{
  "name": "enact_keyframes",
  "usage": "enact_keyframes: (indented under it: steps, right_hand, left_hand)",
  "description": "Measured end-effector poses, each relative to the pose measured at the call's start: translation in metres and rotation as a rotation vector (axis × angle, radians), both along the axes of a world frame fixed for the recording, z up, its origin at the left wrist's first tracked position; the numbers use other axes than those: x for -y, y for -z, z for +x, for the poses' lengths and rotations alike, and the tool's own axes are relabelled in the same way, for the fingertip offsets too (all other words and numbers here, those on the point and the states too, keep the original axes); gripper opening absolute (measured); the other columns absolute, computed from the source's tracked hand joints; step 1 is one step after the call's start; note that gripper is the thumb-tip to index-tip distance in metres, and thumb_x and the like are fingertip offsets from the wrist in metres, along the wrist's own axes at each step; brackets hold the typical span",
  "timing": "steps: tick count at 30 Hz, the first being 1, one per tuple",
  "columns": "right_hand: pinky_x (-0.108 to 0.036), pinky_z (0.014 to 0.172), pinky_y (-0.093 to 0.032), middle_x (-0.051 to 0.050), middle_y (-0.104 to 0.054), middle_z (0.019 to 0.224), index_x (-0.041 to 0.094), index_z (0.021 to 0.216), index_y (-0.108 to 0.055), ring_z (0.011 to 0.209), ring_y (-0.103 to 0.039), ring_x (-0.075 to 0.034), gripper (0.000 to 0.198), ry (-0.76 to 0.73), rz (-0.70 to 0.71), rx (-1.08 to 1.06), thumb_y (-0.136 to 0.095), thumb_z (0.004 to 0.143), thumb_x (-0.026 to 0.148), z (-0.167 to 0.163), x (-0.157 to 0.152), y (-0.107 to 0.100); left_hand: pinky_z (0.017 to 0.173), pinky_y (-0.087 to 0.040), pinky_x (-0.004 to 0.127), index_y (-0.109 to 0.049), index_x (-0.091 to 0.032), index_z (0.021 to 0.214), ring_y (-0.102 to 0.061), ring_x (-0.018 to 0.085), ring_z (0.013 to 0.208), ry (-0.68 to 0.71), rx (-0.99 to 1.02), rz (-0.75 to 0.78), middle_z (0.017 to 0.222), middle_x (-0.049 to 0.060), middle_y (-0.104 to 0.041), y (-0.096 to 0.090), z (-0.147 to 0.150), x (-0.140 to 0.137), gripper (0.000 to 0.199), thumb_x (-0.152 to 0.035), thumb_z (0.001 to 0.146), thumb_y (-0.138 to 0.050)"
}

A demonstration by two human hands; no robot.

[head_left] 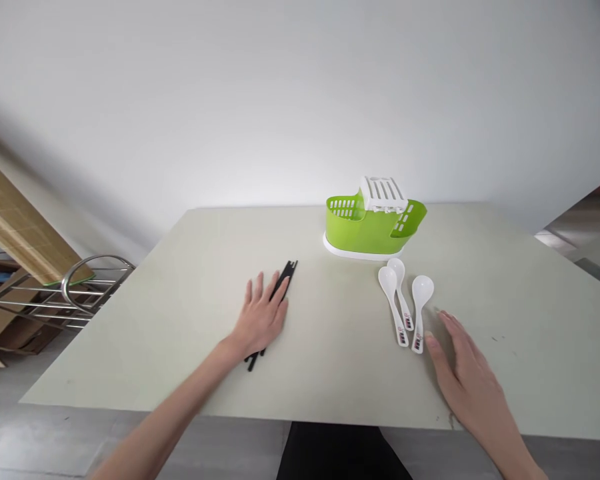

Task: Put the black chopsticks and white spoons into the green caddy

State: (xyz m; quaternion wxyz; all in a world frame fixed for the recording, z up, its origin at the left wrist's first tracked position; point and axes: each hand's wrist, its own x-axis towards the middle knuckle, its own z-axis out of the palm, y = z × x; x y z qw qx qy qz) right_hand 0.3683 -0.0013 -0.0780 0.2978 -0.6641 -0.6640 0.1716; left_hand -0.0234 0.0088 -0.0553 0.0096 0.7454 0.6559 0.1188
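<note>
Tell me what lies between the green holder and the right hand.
Three white spoons lie on the tabletop between the green holder and the right hand, as the head view shows.

I face a pale wall [260,100] filling the upper frame. Metal rack [65,288] at left edge; grey floor [45,443] lower left.

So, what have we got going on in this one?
A person's left hand lies palm down over some black chopsticks on the table. The right hand is open beside three white spoons, holding nothing. Behind the spoons stands a green holder with a white slotted top; no utensils show in it.
</note>
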Motion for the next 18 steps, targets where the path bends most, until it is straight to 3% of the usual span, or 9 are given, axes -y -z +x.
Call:
enact_keyframes:
  steps: [5,9,13,18]
  right_hand:
    - [-0.057,0.118,-0.043,-0.008,-0.046,0.164,0.028,0.159,-0.041,0.151,-0.042,-0.036,0.065,-0.013,0.032,0.024,-0.041,0.104,0.06,-0.001,-0.001,0.001]
    - [-0.056,0.115,-0.047,-0.008,-0.047,0.163,0.028,0.16,-0.04,0.149,-0.044,-0.035,0.062,-0.028,0.049,0.006,-0.041,0.105,0.057,0.0,-0.002,0.002]
    - [-0.055,0.114,-0.047,-0.008,-0.048,0.162,0.027,0.16,-0.04,0.148,-0.045,-0.035,0.059,-0.022,0.046,-0.067,-0.036,0.107,0.054,0.0,-0.003,0.001]
    - [-0.055,0.114,-0.046,-0.007,-0.048,0.163,0.028,0.16,-0.04,0.15,-0.044,-0.035,0.06,0.008,-0.008,-0.08,-0.035,0.107,0.057,-0.002,-0.002,-0.003]
  left_hand:
    - [0.127,-0.012,0.071,-0.033,-0.024,0.165,-0.008,0.041,0.161,-0.031,0.085,0.024,0.172,0.012,-0.029,0.012,0.071,-0.021,0.061,-0.046,0.109,-0.025]
    - [0.126,-0.01,0.073,-0.039,-0.024,0.162,-0.009,0.041,0.161,-0.014,0.16,0.016,0.172,0.014,-0.029,0.014,0.102,-0.029,0.061,-0.049,0.109,-0.025]
    - [0.128,-0.018,0.066,-0.046,-0.025,0.157,-0.021,0.036,0.16,0.037,0.26,-0.015,0.169,0.011,-0.037,0.005,0.097,-0.046,0.058,-0.048,0.11,-0.021]
    - [0.13,-0.025,0.054,-0.039,-0.017,0.158,-0.026,0.031,0.159,0.159,0.272,-0.025,0.167,0.015,-0.04,-0.007,0.061,-0.079,0.065,-0.055,0.106,-0.038]
